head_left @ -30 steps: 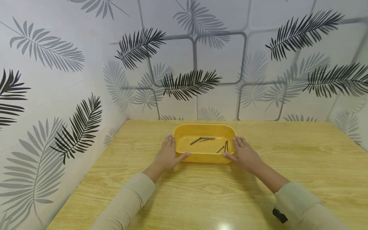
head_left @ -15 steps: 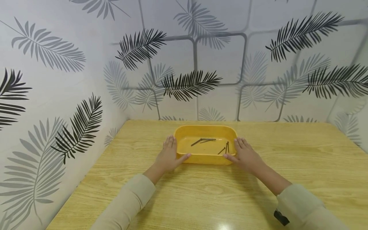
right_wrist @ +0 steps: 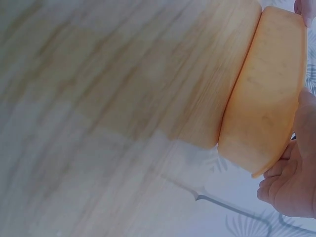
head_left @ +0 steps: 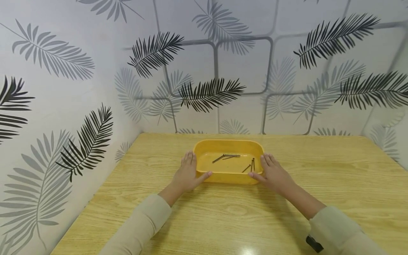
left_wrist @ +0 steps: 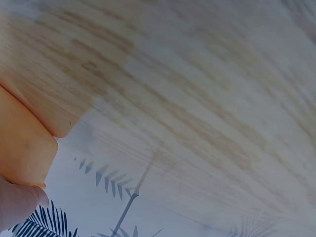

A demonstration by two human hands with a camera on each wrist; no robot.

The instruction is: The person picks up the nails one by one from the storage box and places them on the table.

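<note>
Yellow tray (head_left: 228, 177) at frame centre, long axis left–right; left hand (head_left: 186, 173) and right hand (head_left: 273, 173) flank its short ends, fingers straight, thumbs against front wall

A small staged work corner, not a lived-in room

We see a light wooden table (head_left: 223, 219) pushed into a corner, closed in by walls (head_left: 63, 71) covered in pale paper printed with black and grey palm leaves (head_left: 210, 92) and rounded grey squares. We find only a yellow tray (head_left: 227, 177) holding a few dark nails (head_left: 224, 156), so it looks to us like a set-up booth.
</note>
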